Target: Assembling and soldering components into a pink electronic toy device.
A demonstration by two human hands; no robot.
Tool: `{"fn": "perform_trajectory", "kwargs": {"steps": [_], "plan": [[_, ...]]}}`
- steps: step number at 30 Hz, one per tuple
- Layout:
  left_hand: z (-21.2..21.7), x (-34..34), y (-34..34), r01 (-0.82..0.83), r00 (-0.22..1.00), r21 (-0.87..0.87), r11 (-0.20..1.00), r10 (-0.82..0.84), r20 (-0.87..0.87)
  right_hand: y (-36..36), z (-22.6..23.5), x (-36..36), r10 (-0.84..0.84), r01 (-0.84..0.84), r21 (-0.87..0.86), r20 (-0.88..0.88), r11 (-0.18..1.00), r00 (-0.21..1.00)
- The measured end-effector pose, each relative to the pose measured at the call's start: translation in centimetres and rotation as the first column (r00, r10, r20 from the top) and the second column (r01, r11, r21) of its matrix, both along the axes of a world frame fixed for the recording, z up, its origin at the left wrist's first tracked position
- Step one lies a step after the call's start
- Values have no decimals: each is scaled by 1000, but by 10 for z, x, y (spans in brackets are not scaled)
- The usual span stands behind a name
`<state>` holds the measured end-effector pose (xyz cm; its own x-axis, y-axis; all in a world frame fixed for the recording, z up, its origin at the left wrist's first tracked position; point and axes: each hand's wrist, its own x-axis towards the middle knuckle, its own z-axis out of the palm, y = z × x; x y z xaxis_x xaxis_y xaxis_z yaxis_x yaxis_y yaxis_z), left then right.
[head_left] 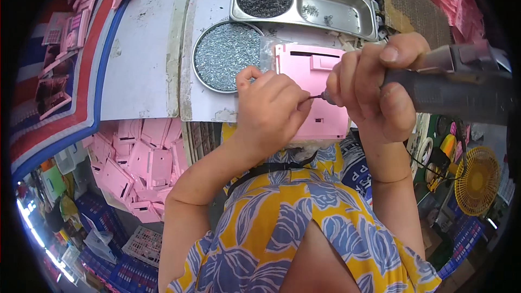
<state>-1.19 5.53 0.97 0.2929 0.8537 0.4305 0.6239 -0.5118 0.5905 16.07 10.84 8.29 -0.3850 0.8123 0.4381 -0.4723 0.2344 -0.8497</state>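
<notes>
A dark electric screwdriver is gripped in my right hand, its body lying off to the right and its thin bit pointing left. My left hand is closed in a pinch at the bit's tip; whatever is between the fingertips is too small to make out. Both hands are above a pink plastic housing at the table's front edge. The housing has a long dark slot along its far side and a small square hole near me. Just left of it stands a round dish full of small silvery screws.
Beyond the housing, a metal compartment tray holds dark springs or similar small parts. Many pink housings fill a container below the table at left. More pink parts lie at far left. A yellow fan stands at right.
</notes>
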Motion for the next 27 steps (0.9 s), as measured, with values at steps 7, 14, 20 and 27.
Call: {"fn": "perform_trajectory", "kwargs": {"steps": [7,14,20,27], "plan": [[-10,-58,46,-272,892,40,961,268,-363,11,-12,19,-106,113,54,-130,992,986],[-26,-72,59,-294,867,49,955,288,-407,-32,-20,61,-182,181,-45,-35,982,983],[-10,-50,61,-85,993,-49,995,81,-85,-70,-27,77,-117,114,-153,-11,982,993],[3,27,4,436,896,-214,874,-399,193,-79,-34,75,-111,119,-173,55,978,992]]}}
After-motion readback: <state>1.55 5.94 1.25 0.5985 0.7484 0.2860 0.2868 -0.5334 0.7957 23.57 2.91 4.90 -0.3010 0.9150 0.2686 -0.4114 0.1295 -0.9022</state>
